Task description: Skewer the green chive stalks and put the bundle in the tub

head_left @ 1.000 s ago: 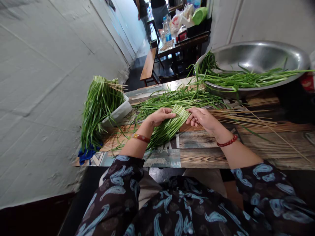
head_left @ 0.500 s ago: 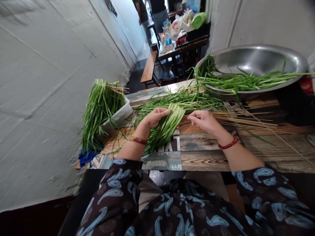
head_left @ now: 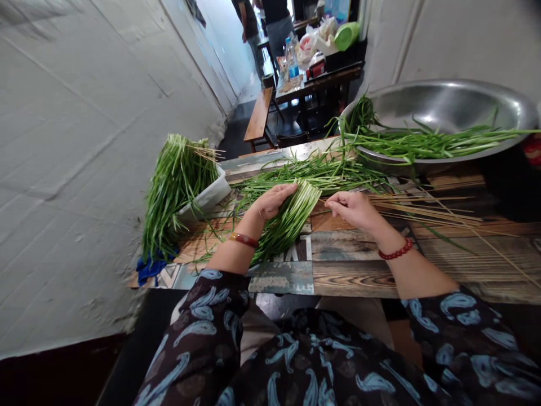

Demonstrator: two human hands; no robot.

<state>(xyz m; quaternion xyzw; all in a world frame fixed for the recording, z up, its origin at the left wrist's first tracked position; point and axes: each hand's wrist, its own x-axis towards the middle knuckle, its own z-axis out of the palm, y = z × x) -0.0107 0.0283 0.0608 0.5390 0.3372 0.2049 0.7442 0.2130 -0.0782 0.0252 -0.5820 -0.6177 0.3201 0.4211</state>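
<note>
My left hand (head_left: 274,201) grips a flat, fanned bunch of green chives (head_left: 291,217), its pale cut ends pointing up and right. To the right of those ends, my right hand (head_left: 350,206) has its fingers pinched together on a thin wooden skewer (head_left: 323,201), whose tip is close to the bunch. More skewers (head_left: 426,210) lie on the patterned wooden table (head_left: 355,276) beyond my right wrist. Behind both hands is a loose pile of chives (head_left: 313,169). Bundled chives (head_left: 177,175) with skewers through their pale ends hang over a white tub (head_left: 210,194) at the left.
A large steel basin (head_left: 456,96) holding chives stands at the back right. A blue cloth (head_left: 150,270) lies at the table's left end, by the wall (head_left: 71,169). Further back are a wooden bench (head_left: 258,115), a cluttered table with a bottle (head_left: 291,61), and people standing.
The whole view has shifted slightly. My left hand has turned a little over the chive bunch, while my right hand keeps nearly the same place beside its pale ends.
</note>
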